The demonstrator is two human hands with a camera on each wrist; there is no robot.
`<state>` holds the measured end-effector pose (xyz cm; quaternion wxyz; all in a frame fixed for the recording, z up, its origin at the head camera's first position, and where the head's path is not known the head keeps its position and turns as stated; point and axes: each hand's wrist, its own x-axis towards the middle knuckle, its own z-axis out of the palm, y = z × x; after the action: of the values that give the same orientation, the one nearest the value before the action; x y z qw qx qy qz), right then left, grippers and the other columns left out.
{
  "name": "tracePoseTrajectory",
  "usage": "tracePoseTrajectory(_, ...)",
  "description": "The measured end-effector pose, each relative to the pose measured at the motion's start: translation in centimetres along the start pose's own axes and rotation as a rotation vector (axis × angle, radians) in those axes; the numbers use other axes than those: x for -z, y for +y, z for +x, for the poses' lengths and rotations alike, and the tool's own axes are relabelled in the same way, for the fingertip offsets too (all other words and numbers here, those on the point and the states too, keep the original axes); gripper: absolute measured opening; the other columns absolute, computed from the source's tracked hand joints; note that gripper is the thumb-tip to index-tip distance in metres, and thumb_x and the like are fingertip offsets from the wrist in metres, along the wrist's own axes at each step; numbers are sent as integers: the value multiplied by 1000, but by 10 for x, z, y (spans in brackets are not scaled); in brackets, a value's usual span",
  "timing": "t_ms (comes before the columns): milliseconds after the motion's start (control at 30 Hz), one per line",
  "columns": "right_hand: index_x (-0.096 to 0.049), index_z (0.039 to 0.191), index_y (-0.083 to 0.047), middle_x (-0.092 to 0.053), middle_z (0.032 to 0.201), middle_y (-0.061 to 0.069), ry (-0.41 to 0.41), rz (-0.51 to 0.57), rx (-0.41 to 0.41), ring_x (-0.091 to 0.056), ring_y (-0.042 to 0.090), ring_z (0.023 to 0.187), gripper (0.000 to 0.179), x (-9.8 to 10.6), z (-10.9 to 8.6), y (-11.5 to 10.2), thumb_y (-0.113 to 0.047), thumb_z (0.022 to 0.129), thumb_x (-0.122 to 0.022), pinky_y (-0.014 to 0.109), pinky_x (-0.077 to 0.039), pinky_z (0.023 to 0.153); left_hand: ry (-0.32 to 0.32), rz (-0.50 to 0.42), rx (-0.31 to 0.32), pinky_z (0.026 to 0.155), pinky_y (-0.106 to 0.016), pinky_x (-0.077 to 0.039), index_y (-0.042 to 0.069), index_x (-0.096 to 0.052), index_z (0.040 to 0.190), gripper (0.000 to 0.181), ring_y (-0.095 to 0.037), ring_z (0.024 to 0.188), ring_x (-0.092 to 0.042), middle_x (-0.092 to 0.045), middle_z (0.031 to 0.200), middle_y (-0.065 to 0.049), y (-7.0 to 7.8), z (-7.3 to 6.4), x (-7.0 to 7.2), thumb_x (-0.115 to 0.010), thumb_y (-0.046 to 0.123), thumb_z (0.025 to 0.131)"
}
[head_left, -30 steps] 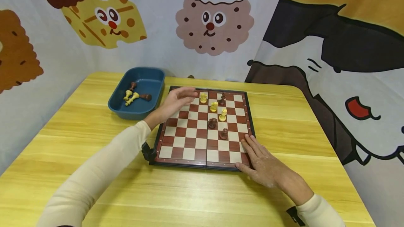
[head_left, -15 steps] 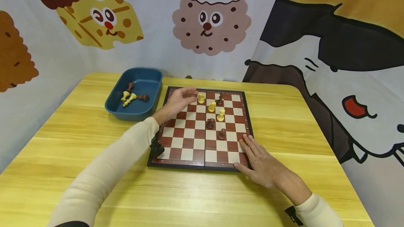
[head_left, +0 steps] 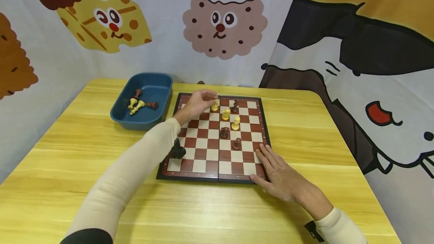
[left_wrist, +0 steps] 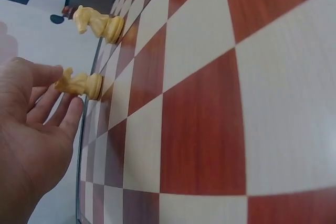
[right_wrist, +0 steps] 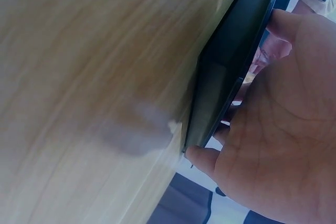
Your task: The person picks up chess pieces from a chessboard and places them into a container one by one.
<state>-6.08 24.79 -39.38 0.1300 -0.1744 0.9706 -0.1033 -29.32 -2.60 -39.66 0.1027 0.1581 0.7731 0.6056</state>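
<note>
On the chessboard (head_left: 207, 153), a cream chess knight (left_wrist: 84, 85) stands upright on a far square. My left hand (head_left: 198, 102) is around it with loosely bent fingers; in the left wrist view the thumb tip (left_wrist: 55, 72) is right at the knight's head and the other fingers lie beyond it. A second cream knight (left_wrist: 100, 24), a cream rook (head_left: 235, 123) and several brown pieces stand to the right. My right hand (head_left: 281, 178) rests flat on the board's near right corner, with its fingers extended; in the right wrist view its fingers reach over the dark board rim (right_wrist: 231, 72).
Left of the board sits a blue tray (head_left: 116, 114) with several cream and brown chess pieces lying in it. The yellow wooden table (head_left: 190, 214) extends around the board. A cartoon-printed cloth (head_left: 162, 59) hangs behind the table.
My left hand has moved right along the far side of the board until its fingers overlap the cream knight. My right hand has stayed at the corner. The view has shifted slightly.
</note>
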Motion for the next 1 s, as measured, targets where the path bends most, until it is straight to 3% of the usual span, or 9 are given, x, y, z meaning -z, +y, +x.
tracePoseTrajectory(233, -17, 162, -2, -6, 169, 14, -4, -4, 0, -3, 32, 154, 89, 1, 1, 1, -66, 103, -37, 56, -17, 120, 14, 117, 0, 90, -37, -54, -3, -68, 126, 25, -24, 110, -63, -68, 120, -12, -1, 2, -7, -63, 3, 101)
tracePoseTrajectory(500, -18, 162, -1, -6, 169, 16, 0, 1, 8, -3, 34, 154, 89, -1, 2, 3, -65, 103, -38, 57, -17, 119, 43, 198, -2, 87, -38, -54, 2, -73, 122, 23, -23, 109, -63, -69, 119, -10, -6, 1, -10, -65, 6, 101)
tracePoseTrajectory(700, -18, 162, -2, -7, 169, 15, 3, -4, 12, -3, 34, 154, 88, 0, 2, 3, -64, 103, -39, 57, -18, 119, 51, 178, -25, 81, -36, -55, -1, -73, 121, 23, -24, 107, -65, -70, 117, -13, -4, -3, -9, -63, 2, 101)
tracePoseTrajectory(1000, -17, 162, -2, -6, 169, 15, -5, 3, 6, -3, 33, 154, 89, 0, 0, 0, -66, 103, -39, 57, -18, 119, 64, 154, -6, 78, -35, -57, -1, -74, 120, 22, -24, 103, -67, -71, 116, -13, -4, -9, -5, -63, 0, 100)
